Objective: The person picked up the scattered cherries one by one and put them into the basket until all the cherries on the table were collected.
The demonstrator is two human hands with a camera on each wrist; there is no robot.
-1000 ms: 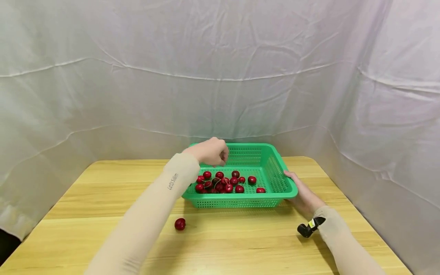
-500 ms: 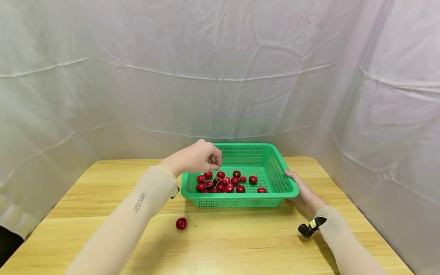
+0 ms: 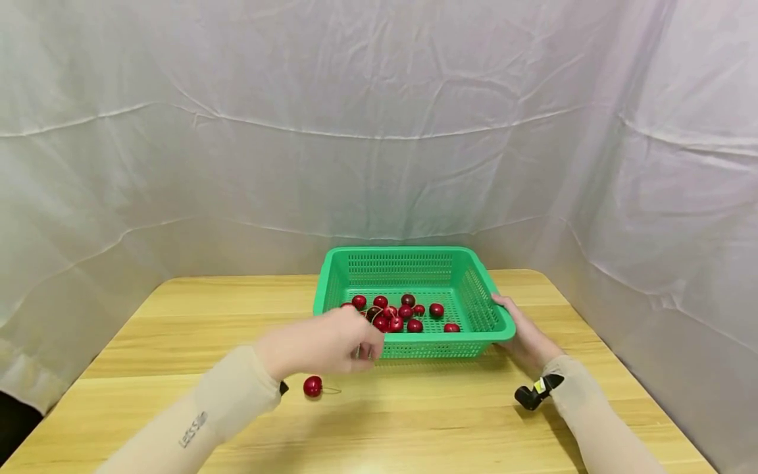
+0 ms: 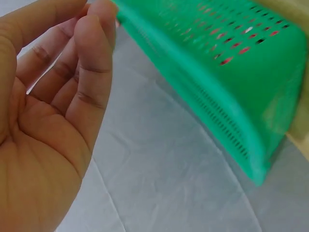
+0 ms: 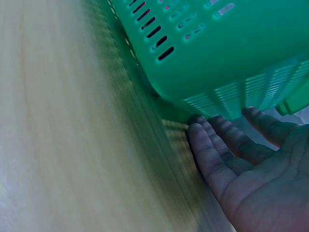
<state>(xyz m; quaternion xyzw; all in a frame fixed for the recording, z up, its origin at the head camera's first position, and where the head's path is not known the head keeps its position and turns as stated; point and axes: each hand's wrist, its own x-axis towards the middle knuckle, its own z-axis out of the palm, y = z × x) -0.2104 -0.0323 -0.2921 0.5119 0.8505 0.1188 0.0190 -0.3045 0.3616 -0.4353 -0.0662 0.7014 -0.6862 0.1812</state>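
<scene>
A green plastic basket (image 3: pixel 408 349) with slotted walls stands on the table, and several red cherries (image 3: pixel 396 324) with stems lie in it. One more cherry (image 3: pixel 312 386), its stem pointing right, lies on the tabletop before the basket. My left hand (image 3: pixel 328 342), blurred, is over the basket's front left corner; its fingers bend loosely, thumb close to the fingertips, and no held thing shows in the left wrist view. My right hand (image 3: pixel 524 339) is at the basket's right end. There the nearly straight fingers (image 5: pixel 212 159) touch the outer wall, under the rim.
The wooden table (image 3: pixel 195 329) reaches back to a pale hanging cloth (image 3: pixel 379 131), which also runs along both sides. A small black wrist camera (image 3: pixel 535 392) is strapped to my right wrist.
My left hand has come from above the basket's inside toward me and lower, over the front wall. The right hand stays at the basket's end. The loose cherry has hardly shifted.
</scene>
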